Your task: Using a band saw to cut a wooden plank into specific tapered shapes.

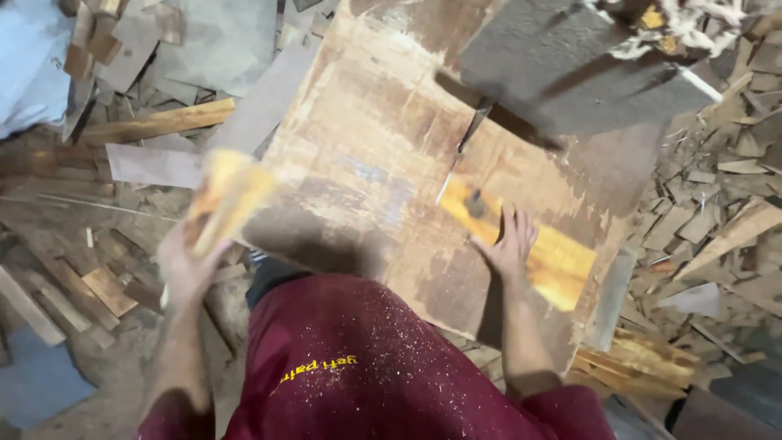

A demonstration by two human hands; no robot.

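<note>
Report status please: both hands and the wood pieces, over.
Left hand grips a blurred wood piece, off the board. Right hand flat on yellow plank atop worn board. Nothing between.

I see the left hand (186, 265) raised out to the left, forearm angled up from the elbow, fingers curled in a grip, motion-blurred. Right hand (509, 243) reaches forward, arm nearly straight, palm down, fingers spread flat.

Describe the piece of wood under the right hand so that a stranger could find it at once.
Start at the big worn brown board filling the middle of the view. On its right part, a yellow-orange wooden plank lies slantwise with the right hand pressing on it. Its bright fresh colour sets it apart from the dull grey-brown scraps around.
</note>
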